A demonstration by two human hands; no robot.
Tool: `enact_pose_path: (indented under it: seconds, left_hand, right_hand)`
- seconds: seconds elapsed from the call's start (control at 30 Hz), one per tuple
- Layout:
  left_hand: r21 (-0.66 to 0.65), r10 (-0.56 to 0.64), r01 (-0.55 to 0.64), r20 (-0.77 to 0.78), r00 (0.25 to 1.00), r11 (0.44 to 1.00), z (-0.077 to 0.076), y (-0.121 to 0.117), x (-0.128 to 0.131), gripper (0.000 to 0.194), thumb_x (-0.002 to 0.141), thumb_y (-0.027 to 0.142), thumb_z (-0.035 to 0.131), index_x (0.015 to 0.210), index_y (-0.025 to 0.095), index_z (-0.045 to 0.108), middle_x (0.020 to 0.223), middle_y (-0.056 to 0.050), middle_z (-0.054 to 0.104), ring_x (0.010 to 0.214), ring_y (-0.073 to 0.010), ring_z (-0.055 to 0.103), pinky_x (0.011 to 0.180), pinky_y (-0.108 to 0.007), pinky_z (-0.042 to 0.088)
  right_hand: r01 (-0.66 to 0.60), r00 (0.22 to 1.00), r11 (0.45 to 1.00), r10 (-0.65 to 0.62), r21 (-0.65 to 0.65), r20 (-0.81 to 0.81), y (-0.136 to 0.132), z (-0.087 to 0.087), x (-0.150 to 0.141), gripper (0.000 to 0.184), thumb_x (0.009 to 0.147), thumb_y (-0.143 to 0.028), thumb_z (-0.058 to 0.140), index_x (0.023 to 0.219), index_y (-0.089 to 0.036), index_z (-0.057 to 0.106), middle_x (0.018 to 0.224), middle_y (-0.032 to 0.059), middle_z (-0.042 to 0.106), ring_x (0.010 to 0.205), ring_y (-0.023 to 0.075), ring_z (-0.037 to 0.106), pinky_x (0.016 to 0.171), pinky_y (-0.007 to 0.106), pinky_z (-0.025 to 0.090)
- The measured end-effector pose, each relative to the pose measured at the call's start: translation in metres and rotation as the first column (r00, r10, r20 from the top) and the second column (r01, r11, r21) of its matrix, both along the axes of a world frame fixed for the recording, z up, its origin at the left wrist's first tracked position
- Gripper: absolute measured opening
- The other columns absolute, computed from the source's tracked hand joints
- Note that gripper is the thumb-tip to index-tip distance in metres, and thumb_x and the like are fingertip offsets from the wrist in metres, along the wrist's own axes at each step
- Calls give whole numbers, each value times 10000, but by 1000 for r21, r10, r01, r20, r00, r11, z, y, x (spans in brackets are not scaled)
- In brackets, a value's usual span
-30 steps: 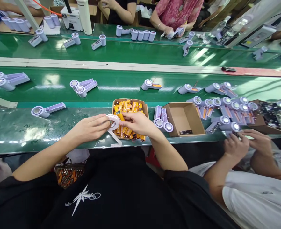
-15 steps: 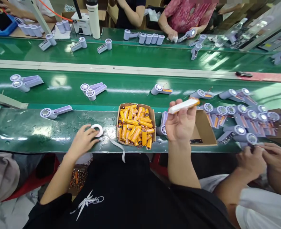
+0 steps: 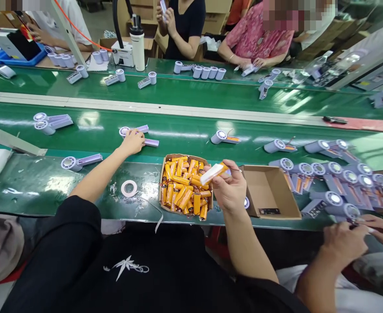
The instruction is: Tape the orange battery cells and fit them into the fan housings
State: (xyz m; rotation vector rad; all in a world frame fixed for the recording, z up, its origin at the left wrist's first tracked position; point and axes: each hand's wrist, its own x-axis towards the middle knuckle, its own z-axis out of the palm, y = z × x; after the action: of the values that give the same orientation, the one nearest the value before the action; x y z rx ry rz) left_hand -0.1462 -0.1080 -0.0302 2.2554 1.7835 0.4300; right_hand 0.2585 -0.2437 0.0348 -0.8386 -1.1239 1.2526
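My left hand (image 3: pixel 133 141) reaches onto the green belt, its fingers closed over the round head of a lavender handheld fan housing (image 3: pixel 151 142). Right behind it lies a second fan housing (image 3: pixel 124 131), partly covered by the hand. In my right hand (image 3: pixel 232 187) is an orange battery (image 3: pixel 224 167) with a white strip along its side, pinched between thumb and fingers. Below that hand, to its left, a cardboard box (image 3: pixel 162 204) is heaped with orange batteries (image 3: pixel 185 195). A roll of white tape (image 3: pixel 129 188) lies flat on the bench.
An open carton (image 3: pixel 259 184) stands to the right, a small dark part inside. Beyond it, several fan housings (image 3: pixel 333 168) crowd the bench beside a co-worker's hands (image 3: pixel 346 239). Another housing (image 3: pixel 69 163) lies at left. People work across the belt.
My left hand has left the tape roll and moved up and forward to the fan housings. My right hand has come down and left with the battery, tilting it. The view has shifted.
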Motion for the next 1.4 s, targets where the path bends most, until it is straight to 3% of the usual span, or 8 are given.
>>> enact_pose_path:
  seconds: [0.2,0.27,0.4,0.7,0.8,1.07,1.23,1.4]
  left_hand:
    - [-90,-116,128,129,985,988,-5,14,-13,230,952,400,664,918,219,801,1176,-89,829,1203,-267,642,1198,-446,420]
    - [-83,-65,78,148,987,994,-7,18,-7,296,1009,413,589,992,202,796,1165,-108,822,1164,-265,649,1151,-427,451]
    - [-77,84,-73,149,985,994,-16,21,6,345,1059,392,503,1071,180,776,1187,-145,796,1184,-295,633,1107,-446,455]
    - [-114,192,-178,119,974,977,4,19,30,357,1049,394,471,1012,196,765,1200,-164,806,1215,-325,664,1108,-448,481]
    - [-112,203,-191,107,973,975,12,21,31,411,1024,387,417,1033,188,777,1189,-178,818,1198,-357,693,1070,-474,520]
    - [-68,239,-232,110,965,970,30,34,46,436,962,449,441,1075,172,758,1235,-237,808,1253,-443,715,1062,-570,573]
    - [133,200,-230,206,958,964,22,-36,37,506,978,483,437,1292,187,701,1452,-210,738,1429,-404,644,1251,-591,487]
    - [354,-51,-12,168,984,935,-48,-181,-21,290,926,485,602,1081,379,824,1127,-33,870,1022,-359,825,928,-513,695]
  right_hand:
    - [-259,925,960,215,103,314,96,5,-70,539,811,-381,934,1292,-238,738,1043,39,894,1011,249,873,957,424,709]
    - [-387,780,918,274,90,563,134,2,-109,545,862,-342,877,1358,-199,703,1029,39,890,968,224,867,961,388,685]
    - [-525,303,851,171,15,938,177,-14,-164,523,1009,-303,751,1496,-171,616,1160,97,876,1086,215,834,994,315,605]
    - [-626,-120,772,40,-107,992,172,-13,-181,526,1060,-375,710,1562,-236,636,1207,177,852,1097,365,824,943,411,602]
    - [-649,-196,750,-3,-127,981,172,-6,-191,430,1064,-504,687,1433,-286,722,1252,143,847,1105,330,830,913,400,634]
    - [-666,-255,733,-46,-141,966,176,0,-200,292,1125,-352,570,1237,-182,780,1310,178,830,1196,318,814,960,399,633]
    - [-633,-244,763,-35,-132,969,195,12,-166,294,1066,-347,694,1348,-286,754,1335,94,824,1220,283,797,964,350,622]
    - [-429,-225,896,15,-112,974,222,19,-81,400,1101,-418,674,1453,-229,682,1419,123,741,1236,287,750,1042,483,637]
